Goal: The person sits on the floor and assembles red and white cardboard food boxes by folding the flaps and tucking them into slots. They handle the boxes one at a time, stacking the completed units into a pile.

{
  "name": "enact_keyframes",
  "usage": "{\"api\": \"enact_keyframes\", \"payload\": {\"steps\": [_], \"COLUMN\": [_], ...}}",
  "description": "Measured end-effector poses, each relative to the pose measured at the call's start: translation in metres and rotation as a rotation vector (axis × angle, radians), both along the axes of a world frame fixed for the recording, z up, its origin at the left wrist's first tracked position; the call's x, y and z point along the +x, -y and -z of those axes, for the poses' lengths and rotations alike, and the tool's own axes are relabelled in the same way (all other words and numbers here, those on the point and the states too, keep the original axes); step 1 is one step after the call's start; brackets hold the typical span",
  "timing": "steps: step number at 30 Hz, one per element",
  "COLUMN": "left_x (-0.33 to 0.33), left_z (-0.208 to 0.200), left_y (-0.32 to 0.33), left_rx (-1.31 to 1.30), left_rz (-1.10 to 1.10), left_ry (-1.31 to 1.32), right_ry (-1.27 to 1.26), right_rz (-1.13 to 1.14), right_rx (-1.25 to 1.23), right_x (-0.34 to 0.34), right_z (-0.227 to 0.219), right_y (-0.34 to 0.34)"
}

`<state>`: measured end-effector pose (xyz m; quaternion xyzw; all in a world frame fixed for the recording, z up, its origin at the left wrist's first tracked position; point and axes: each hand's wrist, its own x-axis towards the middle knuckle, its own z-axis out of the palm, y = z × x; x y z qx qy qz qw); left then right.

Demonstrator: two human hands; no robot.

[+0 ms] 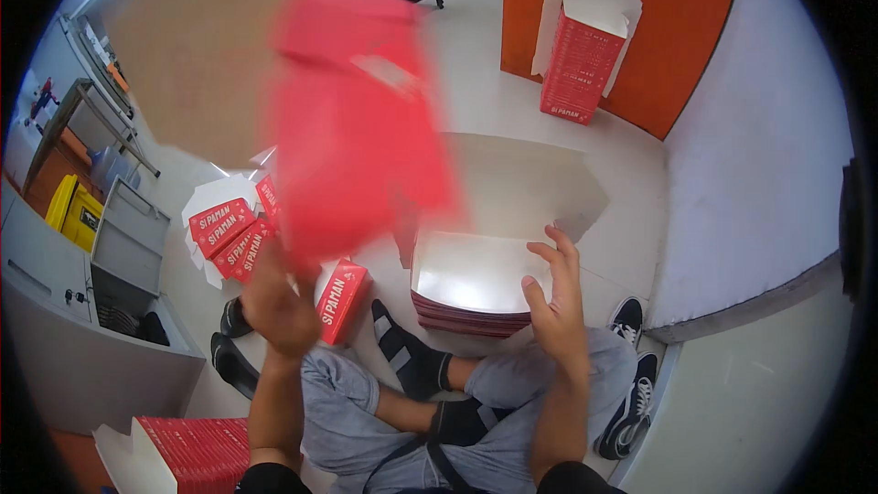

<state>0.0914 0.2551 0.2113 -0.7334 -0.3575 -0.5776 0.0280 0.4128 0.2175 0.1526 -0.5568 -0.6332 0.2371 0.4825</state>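
Note:
My left hand [280,309] is raised and closed at the lower end of a red carton blank [352,119], blurred by motion; its fingers are partly hidden. My right hand [560,306] holds nothing, fingers apart, over the right edge of a stack of flat carton blanks [476,270]. The top blank shows its pale inside, with red edges layered below. Between my left hand and that stack stands a small folded red box [344,302]. Several red-and-white folded boxes [229,229] lie in a cluster beyond my left hand.
Another stack of red blanks [192,453] lies at lower left. A tall stack [585,64] stands against an orange panel [700,46]. A tan sheet-like surface [197,46] fills the upper left. Black-and-white shoes [631,402] sit right of my crossed legs; a grey cabinet [91,338] stands left.

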Motion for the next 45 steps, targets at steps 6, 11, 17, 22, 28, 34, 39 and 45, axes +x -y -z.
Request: {"api": "enact_keyframes", "payload": {"steps": [6,11,17,22,28,34,39,45], "left_x": [0.060,0.053,0.052,0.062,0.126,0.159,0.162,0.168], "left_z": [0.004,0.014,-0.001,-0.024,-0.037,-0.033,-0.038,-0.035], "left_y": [0.018,0.013,0.013,0.020,0.021,-0.019,-0.008,-0.007], "left_rx": [-0.021,-0.177,-0.243,-0.186,-0.265,-0.510,-0.258,-0.171], "left_rz": [0.285,0.175,0.105,0.011,0.360,0.582,0.549,0.516], "left_ry": [-0.379,-0.554,-0.682,-0.825,-0.743,-0.941,-1.068,-1.107], "right_ry": [-0.152,-0.332,-0.404,-0.255,-0.392,-0.937,-1.085,-1.146], "right_rz": [-0.106,-0.218,-0.095,-0.107,-0.113,-0.118,-0.081,-0.055], "right_rx": [0.002,0.071,0.029,0.059,0.006,-0.170,-0.199,-0.184], "right_x": [0.020,0.019,0.010,0.021,0.020,0.020,0.018,0.016], "right_z": [0.034,0.029,0.020,0.020,0.030,0.024,0.028,0.029], "right_y": [0.010,0.009,0.013,0.014,0.008,0.005,-0.001,0.000]}}
